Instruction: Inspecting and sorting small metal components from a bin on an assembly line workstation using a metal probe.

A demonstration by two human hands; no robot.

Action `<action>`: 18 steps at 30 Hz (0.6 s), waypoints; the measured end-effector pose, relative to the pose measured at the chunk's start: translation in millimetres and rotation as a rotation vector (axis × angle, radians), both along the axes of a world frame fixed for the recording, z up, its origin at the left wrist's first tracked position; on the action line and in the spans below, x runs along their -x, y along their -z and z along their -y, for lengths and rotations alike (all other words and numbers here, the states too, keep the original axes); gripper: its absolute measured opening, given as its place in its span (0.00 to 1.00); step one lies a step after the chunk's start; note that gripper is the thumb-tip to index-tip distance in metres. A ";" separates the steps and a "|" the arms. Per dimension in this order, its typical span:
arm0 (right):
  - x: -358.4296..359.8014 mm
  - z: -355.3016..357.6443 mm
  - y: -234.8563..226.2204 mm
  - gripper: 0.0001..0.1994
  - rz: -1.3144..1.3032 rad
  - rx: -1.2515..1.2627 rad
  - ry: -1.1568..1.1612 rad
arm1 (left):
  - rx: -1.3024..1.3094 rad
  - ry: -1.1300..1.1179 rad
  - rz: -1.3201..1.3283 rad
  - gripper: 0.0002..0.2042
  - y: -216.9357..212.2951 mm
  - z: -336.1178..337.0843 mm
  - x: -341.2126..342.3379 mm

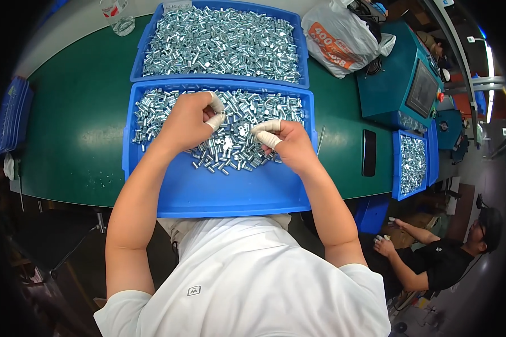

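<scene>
A shallow blue tray (236,194) lies at the table's near edge, with small silvery metal cylinders (236,149) heaped over its far and middle part. Some of these pieces show a flat round head. Above the heap, my left hand (192,119) is closed in a pinch, with a small metal cylinder (223,114) at the tips of thumb and forefinger. My right hand (291,146) is closed low over the heap, and what lies between its fingertips is too small to make out. Pale finger cots cover thumb and forefinger on both hands.
Behind stands another blue tray (136,66) full of like pieces. Around are a plastic bottle (120,18), a stuffed plastic bag (343,42), a green machine with a screen (420,90), a phone (369,153) and a smaller blue bin (397,168). A co-worker (427,258) sits at right.
</scene>
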State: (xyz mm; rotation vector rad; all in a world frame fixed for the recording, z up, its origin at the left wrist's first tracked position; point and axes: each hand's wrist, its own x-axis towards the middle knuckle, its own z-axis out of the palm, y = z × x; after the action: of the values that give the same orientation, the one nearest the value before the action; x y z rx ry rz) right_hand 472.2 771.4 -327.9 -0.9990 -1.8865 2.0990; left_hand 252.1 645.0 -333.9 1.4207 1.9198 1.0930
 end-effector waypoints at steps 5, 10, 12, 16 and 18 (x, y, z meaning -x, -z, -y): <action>1.0 1.9 -3.2 0.08 -0.038 0.032 0.028 | -0.003 -0.018 0.097 0.06 -5.0 0.1 -1.1; 0.7 1.5 0.6 0.08 -0.064 0.094 0.036 | -0.040 0.120 -0.370 0.08 14.7 1.8 -5.1; -0.3 1.2 2.9 0.08 -0.068 0.087 0.006 | 0.014 0.195 -0.504 0.08 14.4 2.6 -9.9; -0.2 0.7 3.2 0.08 -0.061 0.113 0.005 | 0.058 0.198 -0.550 0.06 9.0 0.8 -14.4; 0.0 0.1 6.2 0.07 -0.080 0.128 0.003 | 0.052 0.195 -0.592 0.07 8.3 1.4 -15.3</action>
State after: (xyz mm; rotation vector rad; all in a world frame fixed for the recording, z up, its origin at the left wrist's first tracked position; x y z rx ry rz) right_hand 472.2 771.2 -334.1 -0.9264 -1.7318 2.2467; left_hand 267.4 643.6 -342.2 2.0121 2.1029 0.5598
